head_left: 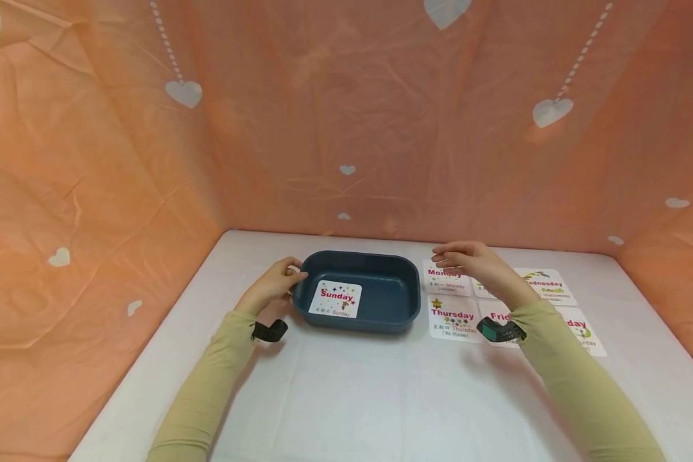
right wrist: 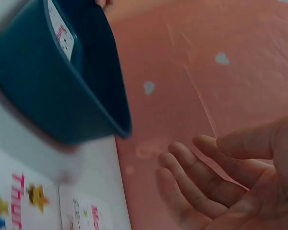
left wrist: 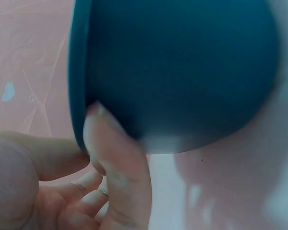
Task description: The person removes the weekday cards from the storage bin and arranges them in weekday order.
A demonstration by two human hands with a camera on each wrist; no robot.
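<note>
A dark blue rectangular basin [head_left: 346, 326] stands on the table, with a white card reading Sunday [head_left: 336, 299] lying inside toward its left end. My left hand [head_left: 270, 286] pinches the basin's left end at the rim; the left wrist view has thumb and finger on either side of that rim. Above a card reading Monday [head_left: 446, 284] hovers my right hand [head_left: 480, 268], holding nothing. Its fingers are loosely extended, spread apart in the right wrist view. Just in front of the Monday card lies a Thursday card [head_left: 453, 318].
Cards form two rows right of the basin. Wednesday [head_left: 548, 286] is in the back row; in front are Friday [head_left: 493, 310], partly behind my right forearm, and one ending in "rday" [head_left: 582, 330]. An orange cloth [head_left: 346, 115] with white hearts surrounds the white table [head_left: 335, 391].
</note>
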